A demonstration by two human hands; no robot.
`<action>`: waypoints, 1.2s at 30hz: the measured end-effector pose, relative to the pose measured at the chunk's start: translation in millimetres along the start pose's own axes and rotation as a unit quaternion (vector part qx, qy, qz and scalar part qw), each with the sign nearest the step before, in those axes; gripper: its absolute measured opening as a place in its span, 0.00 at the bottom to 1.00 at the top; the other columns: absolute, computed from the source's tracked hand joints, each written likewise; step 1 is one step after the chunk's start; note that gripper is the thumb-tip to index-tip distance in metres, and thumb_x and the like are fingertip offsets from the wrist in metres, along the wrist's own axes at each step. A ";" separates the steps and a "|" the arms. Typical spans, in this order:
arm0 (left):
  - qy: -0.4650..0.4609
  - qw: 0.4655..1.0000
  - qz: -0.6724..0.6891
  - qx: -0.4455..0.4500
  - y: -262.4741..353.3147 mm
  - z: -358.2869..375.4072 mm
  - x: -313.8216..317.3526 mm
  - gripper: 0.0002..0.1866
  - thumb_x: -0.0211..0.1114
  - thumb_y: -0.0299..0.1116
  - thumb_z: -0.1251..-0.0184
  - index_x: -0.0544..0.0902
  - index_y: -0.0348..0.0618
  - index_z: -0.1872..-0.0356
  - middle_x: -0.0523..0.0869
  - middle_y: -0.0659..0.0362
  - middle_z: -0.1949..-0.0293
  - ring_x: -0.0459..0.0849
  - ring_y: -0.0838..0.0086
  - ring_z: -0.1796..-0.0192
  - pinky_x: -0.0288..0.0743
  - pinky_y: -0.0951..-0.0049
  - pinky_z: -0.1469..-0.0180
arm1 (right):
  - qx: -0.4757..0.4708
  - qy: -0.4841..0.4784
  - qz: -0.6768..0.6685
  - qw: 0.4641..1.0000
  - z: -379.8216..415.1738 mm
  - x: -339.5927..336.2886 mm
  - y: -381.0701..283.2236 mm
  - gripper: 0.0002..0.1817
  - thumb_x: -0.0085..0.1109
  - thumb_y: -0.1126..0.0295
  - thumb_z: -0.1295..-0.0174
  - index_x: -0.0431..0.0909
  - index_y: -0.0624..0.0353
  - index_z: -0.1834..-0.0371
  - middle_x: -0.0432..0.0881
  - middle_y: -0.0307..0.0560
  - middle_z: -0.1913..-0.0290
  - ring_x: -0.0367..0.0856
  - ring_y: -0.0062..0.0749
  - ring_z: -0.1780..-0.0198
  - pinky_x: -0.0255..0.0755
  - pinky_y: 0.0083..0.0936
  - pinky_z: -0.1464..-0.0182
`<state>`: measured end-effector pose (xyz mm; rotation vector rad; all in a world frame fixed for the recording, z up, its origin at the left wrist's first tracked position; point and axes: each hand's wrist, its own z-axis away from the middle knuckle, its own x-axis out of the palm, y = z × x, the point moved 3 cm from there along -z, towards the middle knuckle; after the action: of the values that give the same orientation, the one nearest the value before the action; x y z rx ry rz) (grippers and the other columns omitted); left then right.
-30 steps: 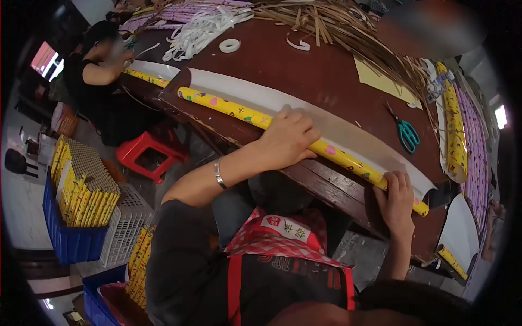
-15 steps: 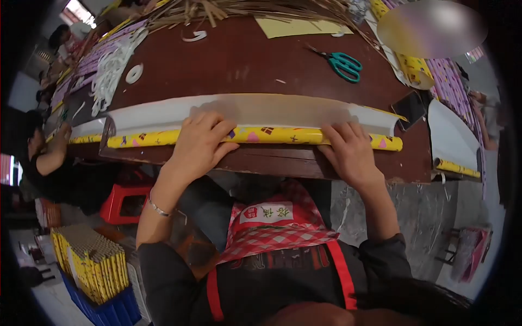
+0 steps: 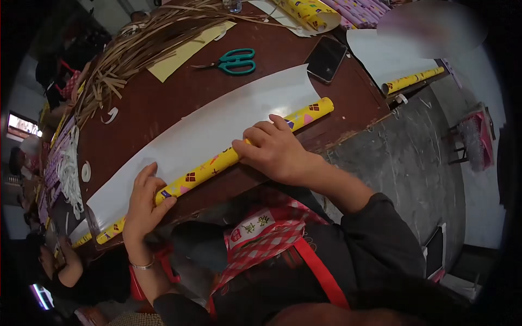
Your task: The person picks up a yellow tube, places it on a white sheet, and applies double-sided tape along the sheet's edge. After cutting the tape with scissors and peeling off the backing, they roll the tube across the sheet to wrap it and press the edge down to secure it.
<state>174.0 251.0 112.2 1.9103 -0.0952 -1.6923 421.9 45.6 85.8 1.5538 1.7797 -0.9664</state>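
Note:
A yellow patterned paper roll lies slantwise along the near edge of the brown table. From it the paper's white underside spreads flat toward the far side. My left hand is near the roll's left end, thumb on the near side and fingers over the top. Around the right half of the roll curves my right hand, its fingers bent over the paper. Whether a core is inside the roll is hidden.
Teal-handled scissors, a black phone and brown strips lie beyond the sheet. A white tape ring is at left. Another half-rolled yellow roll sits at right. A co-worker's arm shows at lower left.
The view has turned, so the table and roll now slant up to the right. More of the white underside shows, lying flatter. My right hand has shifted inward along the roll.

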 end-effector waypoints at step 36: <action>0.020 1.000 -0.008 0.006 3.6 -13.1 -3.8 0.18 0.69 0.46 0.37 0.80 0.41 0.58 0.77 0.45 0.39 0.76 0.50 0.40 0.70 0.58 0.41 | -0.013 -0.035 0.008 0.999 -9.5 -4.8 1.1 0.17 0.66 0.65 0.44 0.77 0.51 0.51 0.78 0.41 0.59 0.75 0.39 0.55 0.65 0.38 0.51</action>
<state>186.6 254.5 117.6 1.9576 -0.0763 -1.6670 424.1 50.8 94.9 1.4986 1.7232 -0.9742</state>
